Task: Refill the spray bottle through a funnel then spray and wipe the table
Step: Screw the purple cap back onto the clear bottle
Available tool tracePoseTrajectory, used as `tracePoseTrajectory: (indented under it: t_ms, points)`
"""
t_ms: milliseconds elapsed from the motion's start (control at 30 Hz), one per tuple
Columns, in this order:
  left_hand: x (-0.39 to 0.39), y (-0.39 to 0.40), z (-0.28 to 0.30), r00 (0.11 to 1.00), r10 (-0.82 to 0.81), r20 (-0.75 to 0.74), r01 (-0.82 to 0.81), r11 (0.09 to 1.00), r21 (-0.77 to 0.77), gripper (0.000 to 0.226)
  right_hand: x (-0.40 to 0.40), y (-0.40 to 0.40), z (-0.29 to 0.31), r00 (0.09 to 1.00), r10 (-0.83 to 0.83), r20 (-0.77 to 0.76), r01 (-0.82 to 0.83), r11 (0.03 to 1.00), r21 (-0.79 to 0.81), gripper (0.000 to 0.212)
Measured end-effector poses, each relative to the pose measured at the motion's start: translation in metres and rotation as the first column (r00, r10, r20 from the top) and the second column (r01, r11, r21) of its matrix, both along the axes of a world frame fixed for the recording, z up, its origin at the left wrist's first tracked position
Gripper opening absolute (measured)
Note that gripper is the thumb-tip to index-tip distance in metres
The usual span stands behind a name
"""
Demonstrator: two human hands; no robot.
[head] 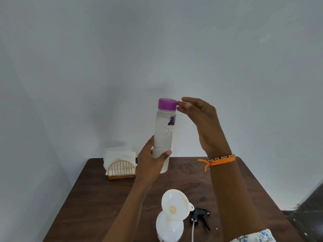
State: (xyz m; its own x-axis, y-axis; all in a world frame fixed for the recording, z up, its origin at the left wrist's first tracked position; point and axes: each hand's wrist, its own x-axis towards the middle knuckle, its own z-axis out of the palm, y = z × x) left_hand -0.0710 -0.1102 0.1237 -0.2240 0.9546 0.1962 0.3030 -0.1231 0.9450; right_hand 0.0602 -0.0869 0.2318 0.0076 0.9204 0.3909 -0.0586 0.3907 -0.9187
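Pale grey walls back a dark brown wooden tabletop. Above it, the left hand grips the lower body of a tall frosted plastic water bottle, held upright. The right hand, fingers loose and holding nothing, touches its purple screw cap. Below, a white plastic funnel sits in the white spray bottle, just beside a black trigger sprayer head.

Left hand grips water bottle; right hand beside purple cap.
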Motion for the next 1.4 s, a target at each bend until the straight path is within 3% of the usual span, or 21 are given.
tracePoseTrajectory:
  t_ms: [100, 267, 400, 500, 600, 667, 800, 967, 1167, 1300, 1400]
  points:
    - [-0.002, 0.002, 0.0, 1.0, 0.007, 0.004, -0.007, 1.0, -0.005, 0.065, 0.006, -0.003, 0.001, 0.996, -0.044, -0.079, 0.048, 0.998, 0.047, 0.019]
    - [0.002, 0.002, 0.001, 1.0, -0.014, 0.002, 0.014, 1.0, 0.011, 0.066, -0.002, -0.002, -0.004, 0.993, 0.045, 0.11, -0.038, 0.997, -0.067, 0.037]
    - [-0.001, 0.005, 0.001, 1.0, 0.012, -0.001, -0.012, 1.0, -0.014, 0.065, 0.0, -0.004, -0.002, 0.999, -0.028, -0.017, 0.027, 0.999, -0.024, 0.022]
    - [-0.004, 0.006, -0.002, 0.999, -0.029, -0.021, 0.028, 0.999, -0.04, 0.062, 0.0, 0.002, -0.004, 0.999, -0.032, -0.021, 0.031, 0.999, -0.005, 0.027]
    - [-0.009, 0.002, 0.001, 0.978, -0.194, 0.076, 0.196, 0.98, -0.027, 0.047, 0.003, 0.014, -0.004, 0.991, 0.121, 0.064, -0.116, 0.99, -0.078, 0.045]
    - [-0.014, -0.003, 0.004, 0.913, -0.376, 0.159, 0.386, 0.922, -0.032, 0.038, 0.006, 0.02, -0.002, 0.961, 0.264, 0.083, -0.254, 0.961, -0.113, 0.052]
    - [-0.022, -0.007, 0.004, 0.816, -0.534, 0.223, 0.554, 0.832, -0.035, 0.041, 0.007, 0.021, 0.003, 0.839, 0.544, 0.016, -0.543, 0.838, -0.044, 0.036]
    - [-0.019, -0.002, 0.008, 0.881, -0.452, 0.138, 0.459, 0.888, -0.022, 0.042, -0.003, 0.023, 0.0, 0.937, 0.341, 0.07, -0.344, 0.938, 0.041, 0.023]
    - [-0.007, 0.002, 0.007, 0.953, -0.301, -0.008, 0.301, 0.953, -0.042, 0.051, -0.013, 0.023, -0.007, 0.995, 0.089, 0.034, -0.09, 0.996, 0.012, 0.021]
    - [-0.002, 0.004, -0.001, 0.963, -0.267, -0.04, 0.264, 0.963, -0.061, 0.054, -0.011, 0.024, -0.012, 0.991, 0.082, 0.11, -0.079, 0.997, -0.025, 0.027]
    - [-0.004, 0.008, -0.009, 0.956, -0.287, -0.061, 0.282, 0.957, -0.073, 0.058, -0.008, 0.025, -0.013, 0.942, 0.126, 0.312, -0.126, 0.992, -0.019, 0.026]
